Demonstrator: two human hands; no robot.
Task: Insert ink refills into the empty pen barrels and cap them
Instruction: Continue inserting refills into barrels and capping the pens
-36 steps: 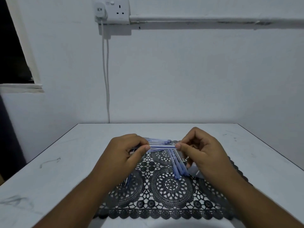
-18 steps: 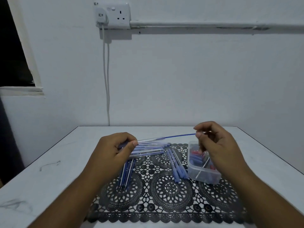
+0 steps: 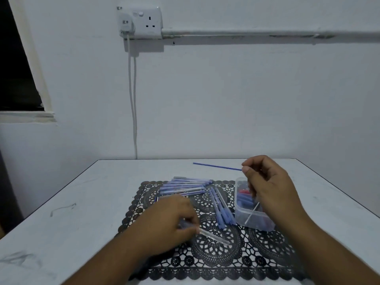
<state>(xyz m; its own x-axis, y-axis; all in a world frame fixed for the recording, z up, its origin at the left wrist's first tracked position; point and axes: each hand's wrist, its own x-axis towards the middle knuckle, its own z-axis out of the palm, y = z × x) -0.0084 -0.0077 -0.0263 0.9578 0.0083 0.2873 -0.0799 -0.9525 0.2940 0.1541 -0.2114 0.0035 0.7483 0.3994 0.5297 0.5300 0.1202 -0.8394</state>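
The right hand [image 3: 269, 182] is raised above the surface [image 3: 98, 202], pinching one end of a thin blue ink refill [image 3: 217, 166] between thumb and fingertip, so the refill sticks out level toward the left, clear of everything below. The left hand [image 3: 164, 225] is low over the black lace mat [image 3: 216, 264], its fingers curled round a clear empty pen barrel [image 3: 213, 238] whose free end points right and rests close to the mat. Behind that hand a row of pens [image 3: 185, 187] lies side by side on the mat, and a second bunch of blue pens [image 3: 221, 208] lies at an angle just beside a clear plastic tub [image 3: 246, 218] holding blue and red pieces, partly hidden by the right hand.
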